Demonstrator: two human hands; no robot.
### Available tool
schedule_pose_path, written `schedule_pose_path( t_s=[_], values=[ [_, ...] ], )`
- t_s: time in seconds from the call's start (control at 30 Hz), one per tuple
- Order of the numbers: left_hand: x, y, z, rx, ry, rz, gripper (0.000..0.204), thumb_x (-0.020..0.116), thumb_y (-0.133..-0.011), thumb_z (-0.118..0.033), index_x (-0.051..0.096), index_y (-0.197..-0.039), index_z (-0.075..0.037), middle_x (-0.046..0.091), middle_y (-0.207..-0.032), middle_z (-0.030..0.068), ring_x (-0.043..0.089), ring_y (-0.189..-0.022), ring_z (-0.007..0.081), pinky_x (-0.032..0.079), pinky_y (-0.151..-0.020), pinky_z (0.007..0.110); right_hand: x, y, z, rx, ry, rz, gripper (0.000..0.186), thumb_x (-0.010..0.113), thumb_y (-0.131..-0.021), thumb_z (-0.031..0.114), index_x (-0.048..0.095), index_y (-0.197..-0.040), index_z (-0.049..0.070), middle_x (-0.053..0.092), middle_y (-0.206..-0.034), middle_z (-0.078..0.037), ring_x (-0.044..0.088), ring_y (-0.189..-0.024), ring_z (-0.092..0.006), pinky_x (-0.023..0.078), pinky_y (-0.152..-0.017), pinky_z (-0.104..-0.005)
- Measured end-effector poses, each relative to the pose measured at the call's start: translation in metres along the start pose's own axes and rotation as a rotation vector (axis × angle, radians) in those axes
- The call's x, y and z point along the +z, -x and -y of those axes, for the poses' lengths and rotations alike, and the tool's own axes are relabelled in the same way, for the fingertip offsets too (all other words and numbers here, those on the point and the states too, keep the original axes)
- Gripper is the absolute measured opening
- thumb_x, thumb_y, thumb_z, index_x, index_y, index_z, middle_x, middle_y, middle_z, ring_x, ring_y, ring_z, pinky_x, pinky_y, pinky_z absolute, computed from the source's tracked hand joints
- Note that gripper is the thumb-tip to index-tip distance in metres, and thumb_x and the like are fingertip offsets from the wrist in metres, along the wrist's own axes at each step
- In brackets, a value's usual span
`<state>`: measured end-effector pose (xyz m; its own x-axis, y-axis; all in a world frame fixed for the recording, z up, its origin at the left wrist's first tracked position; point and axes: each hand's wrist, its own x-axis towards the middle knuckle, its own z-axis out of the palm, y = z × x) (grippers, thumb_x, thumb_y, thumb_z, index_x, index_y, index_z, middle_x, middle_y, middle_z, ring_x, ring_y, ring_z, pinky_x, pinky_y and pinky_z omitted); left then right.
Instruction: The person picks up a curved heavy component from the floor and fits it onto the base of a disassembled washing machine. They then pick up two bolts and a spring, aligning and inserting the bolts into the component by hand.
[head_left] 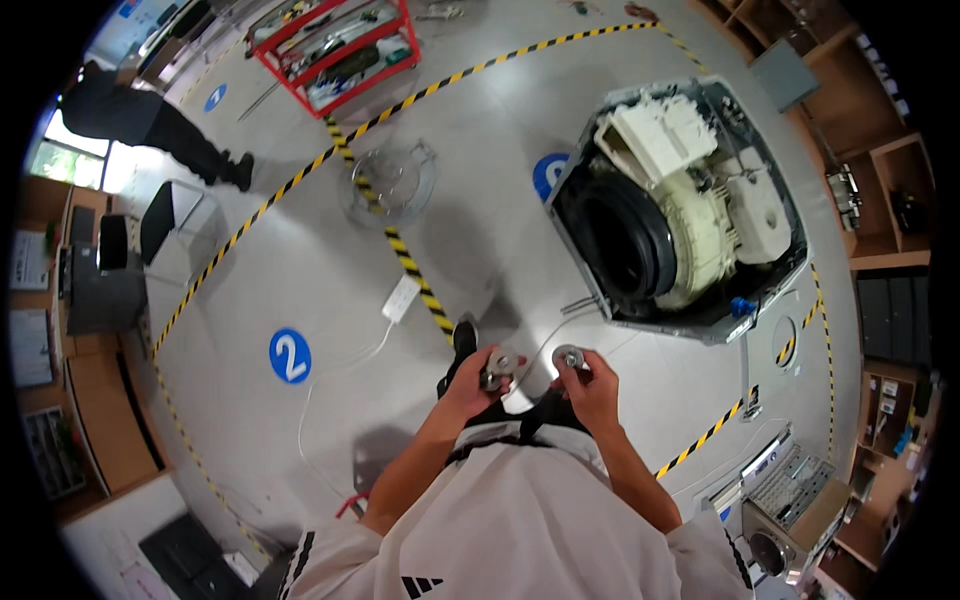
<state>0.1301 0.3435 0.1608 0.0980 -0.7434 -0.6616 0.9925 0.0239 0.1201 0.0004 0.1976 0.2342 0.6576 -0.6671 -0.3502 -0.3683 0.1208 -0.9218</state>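
Note:
My left hand is closed around a small round metal part, grey and shiny; its exact kind I cannot make out. A second round metal piece, with a bolt-like centre, is gripped in the fingers of my right hand. Both hands are in front of my body, a short gap apart. Beyond the right hand lies an opened washing machine, showing its black rubber door seal, a cream tub and a white box-shaped housing.
A clear round door lies on the floor ahead. Left of my feet is a white power strip with a trailing cable. A red tool cart stands farther off. At upper left are a person and a chair. Shelves line the right.

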Motion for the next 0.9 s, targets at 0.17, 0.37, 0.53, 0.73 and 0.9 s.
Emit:
schedule_pose_path(
  t_s=[0.17,0.37,0.53,0.73,0.9],
  values=[
    [0.006,-0.008,-0.091,-0.060,-0.106,0.169,0.022,0.046,-0.091,-0.030,0.053,-0.095,-0.010,0.059,-0.094,0.0130,0.051,-0.061,0.0159,0.042,-0.052,0.026,0.035,-0.031,0.042,0.145,-0.204,-0.059,0.016,0.061,-0.084,0.008,0.057,-0.097,0.000,0.061,-0.076,-0.003,0.061,-0.067,-0.0090,0.045,-0.052,-0.0193],
    [0.041,-0.063,-0.128,-0.249,-0.173,0.312,0.021,0.047,-0.091,-0.029,0.052,-0.092,-0.009,0.059,-0.094,0.0152,0.054,-0.064,0.0182,0.044,-0.050,0.026,0.039,-0.058,0.045,0.222,-0.491,-0.197,0.019,0.062,-0.083,0.006,0.052,-0.098,0.001,0.059,-0.083,-0.005,0.061,-0.068,-0.0117,0.047,-0.054,-0.0213],
    [0.086,-0.107,-0.149,-0.423,-0.421,0.319,0.017,0.046,-0.090,-0.021,0.052,-0.095,-0.005,0.058,-0.089,0.0137,0.056,-0.067,0.0183,0.043,-0.045,0.024,0.026,-0.103,0.051,0.190,-0.666,-0.198,0.026,0.068,-0.080,0.014,0.054,-0.099,0.003,0.061,-0.081,-0.002,0.058,-0.067,-0.0077,0.046,-0.056,-0.0203],
    [0.153,-0.158,-0.184,-0.572,-0.721,0.280,0.018,0.046,-0.091,-0.016,0.050,-0.102,-0.002,0.055,-0.083,0.0117,0.054,-0.064,0.0164,0.038,-0.042,0.022,0.013,-0.158,0.055,0.042,-0.576,-0.407,0.024,0.068,-0.080,0.018,0.062,-0.096,0.001,0.061,-0.077,-0.002,0.054,-0.065,-0.0086,0.045,-0.059,-0.0212],
    [0.189,-0.210,-0.192,-0.756,-0.967,0.351,0.017,0.052,-0.090,-0.013,0.053,-0.101,0.000,0.052,-0.078,0.0067,0.053,-0.064,0.0143,0.037,-0.046,0.022,0.002,-0.170,0.054,-0.029,-0.336,-0.686,0.025,0.067,-0.079,0.009,0.064,-0.103,0.002,0.055,-0.089,-0.004,0.052,-0.077,-0.0101,0.044,-0.066,-0.0217]
  ],
)
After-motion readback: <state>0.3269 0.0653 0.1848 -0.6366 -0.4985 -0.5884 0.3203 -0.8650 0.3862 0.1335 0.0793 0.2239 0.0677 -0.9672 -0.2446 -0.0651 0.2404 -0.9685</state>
